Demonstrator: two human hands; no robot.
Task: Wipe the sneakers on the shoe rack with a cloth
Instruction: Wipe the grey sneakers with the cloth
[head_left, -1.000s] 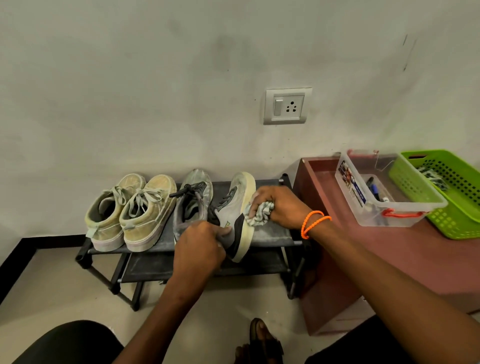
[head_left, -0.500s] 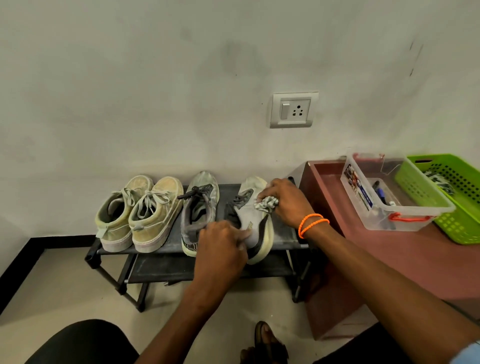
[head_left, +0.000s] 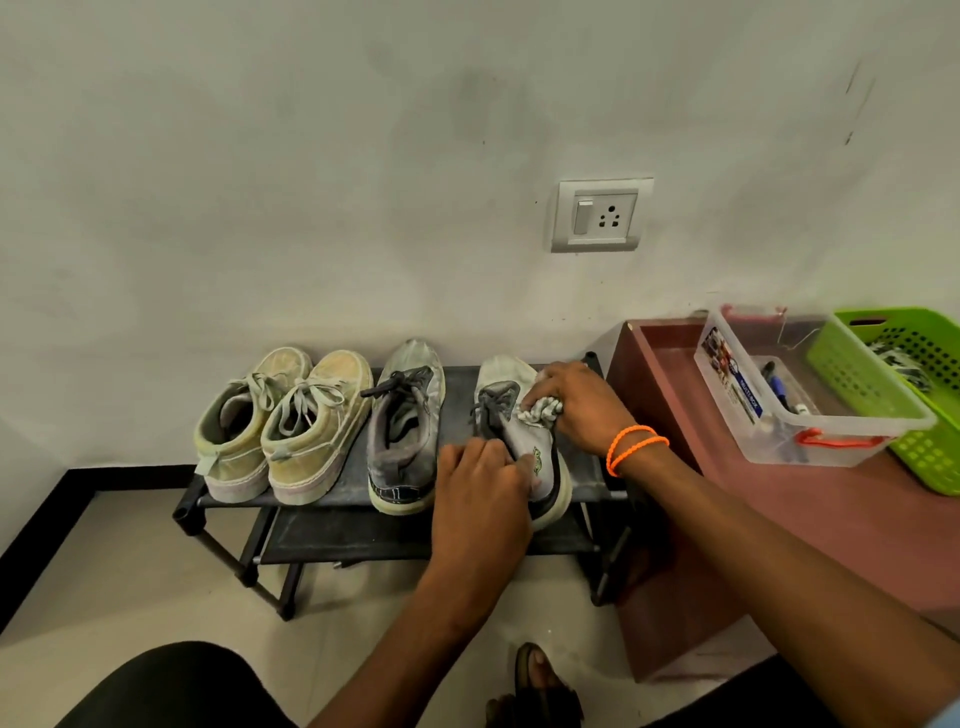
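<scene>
Black shoe rack (head_left: 322, 501) against the wall, lower centre of frame. Four shoes on its top shelf, toes to the wall: a pair of yellowish sneakers (head_left: 280, 426) at the left, then a grey sneaker (head_left: 405, 431), then a second grey sneaker (head_left: 524, 431) at the right end, tipped slightly onto its side.

Left hand (head_left: 480, 493) at the heel end of the right-end sneaker, fingers curled round the collar, grip closed on the shoe. Right hand (head_left: 576, 408) over the same shoe's upper near the laces; fingers bunched round a crumpled pale cloth (head_left: 540, 410), which touches the shoe. Two orange bands (head_left: 636, 447) on the right wrist.

Right of the rack, a reddish-brown surface (head_left: 810, 519), its edge just beside the rack. On it, right of frame: a clear plastic box (head_left: 779, 410) with pens inside, and a green basket (head_left: 904, 395) touching it on the far right.

Wall socket (head_left: 600, 215) above, centre right. A sandalled foot (head_left: 540, 686) at bottom centre.
</scene>
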